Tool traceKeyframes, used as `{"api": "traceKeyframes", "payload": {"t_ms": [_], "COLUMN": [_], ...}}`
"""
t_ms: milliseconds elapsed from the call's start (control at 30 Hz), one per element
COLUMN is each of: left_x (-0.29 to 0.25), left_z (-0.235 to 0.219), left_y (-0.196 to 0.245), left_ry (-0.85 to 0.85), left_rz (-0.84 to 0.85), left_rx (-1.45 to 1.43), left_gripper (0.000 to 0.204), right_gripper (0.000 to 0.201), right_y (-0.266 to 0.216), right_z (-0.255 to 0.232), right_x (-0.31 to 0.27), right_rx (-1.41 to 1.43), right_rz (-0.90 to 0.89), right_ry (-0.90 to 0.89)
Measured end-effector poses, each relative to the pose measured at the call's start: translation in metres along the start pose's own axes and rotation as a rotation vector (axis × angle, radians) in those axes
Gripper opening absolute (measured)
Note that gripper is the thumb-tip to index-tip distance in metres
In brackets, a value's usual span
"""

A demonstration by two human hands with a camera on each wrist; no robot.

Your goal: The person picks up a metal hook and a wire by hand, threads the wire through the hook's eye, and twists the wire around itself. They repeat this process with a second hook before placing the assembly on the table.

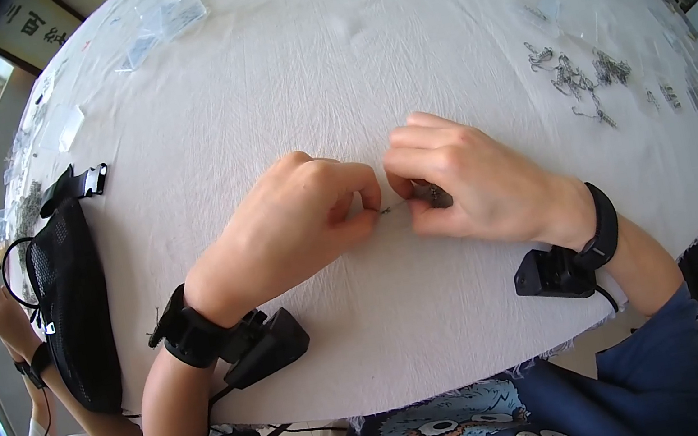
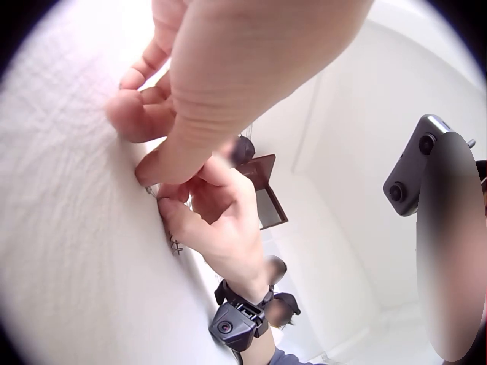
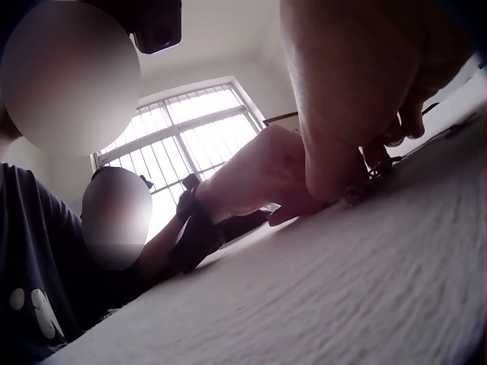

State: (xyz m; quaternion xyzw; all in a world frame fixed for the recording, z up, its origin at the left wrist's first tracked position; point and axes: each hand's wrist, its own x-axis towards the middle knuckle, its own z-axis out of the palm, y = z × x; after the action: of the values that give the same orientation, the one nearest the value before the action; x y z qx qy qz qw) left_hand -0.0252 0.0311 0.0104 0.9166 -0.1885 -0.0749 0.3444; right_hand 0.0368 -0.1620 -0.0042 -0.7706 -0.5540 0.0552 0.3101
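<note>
Close together over the white cloth, both hands work on a thin metal chain [image 1: 435,195]. My left hand [image 1: 293,213] pinches a small end of it between thumb and forefinger, a tiny metal bit showing at the fingertips. Opposite, my right hand [image 1: 489,177] grips the chain with thumb and curled fingers, and some links show in its palm. Dark links [image 2: 176,245] hang below the right hand in the left wrist view. In the right wrist view, links [image 3: 374,173] lie by the fingers, close over the cloth. The fingers hide most of the chain.
A heap of metal chains [image 1: 569,78] lies on the cloth at the right, near clear plastic boxes [image 1: 536,6]. A black mesh bag [image 1: 70,303] lies at the left edge. Clear plastic bags [image 1: 167,20] lie at the far side. Other people sit around the table.
</note>
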Motion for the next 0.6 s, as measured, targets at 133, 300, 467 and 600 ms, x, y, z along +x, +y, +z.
{"api": "traceKeyframes", "payload": {"t_ms": [133,300,467,600], "left_x": [-0.0005,-0.0003,-0.0006,-0.0003], "left_z": [0.001,0.001,0.0028,0.002], "left_y": [-0.0002,0.0021,0.0006,0.0013], "left_ry": [0.002,0.003,0.015,0.004], "left_rz": [-0.01,-0.031,-0.024,-0.03], "left_rx": [0.006,-0.025,-0.044,-0.036], "left_gripper": [0.004,0.004,0.004,0.004], "right_gripper": [0.014,0.012,0.012,0.012], "right_y": [-0.0005,-0.0036,-0.0041,-0.004], "right_z": [0.0004,-0.0026,-0.0025,-0.0036], "right_x": [0.0003,0.001,0.0,-0.0019], "right_rx": [0.027,-0.022,-0.017,-0.026], "right_rz": [0.01,0.034,0.045,0.072], "right_ry": [0.003,-0.024,-0.02,-0.022]}}
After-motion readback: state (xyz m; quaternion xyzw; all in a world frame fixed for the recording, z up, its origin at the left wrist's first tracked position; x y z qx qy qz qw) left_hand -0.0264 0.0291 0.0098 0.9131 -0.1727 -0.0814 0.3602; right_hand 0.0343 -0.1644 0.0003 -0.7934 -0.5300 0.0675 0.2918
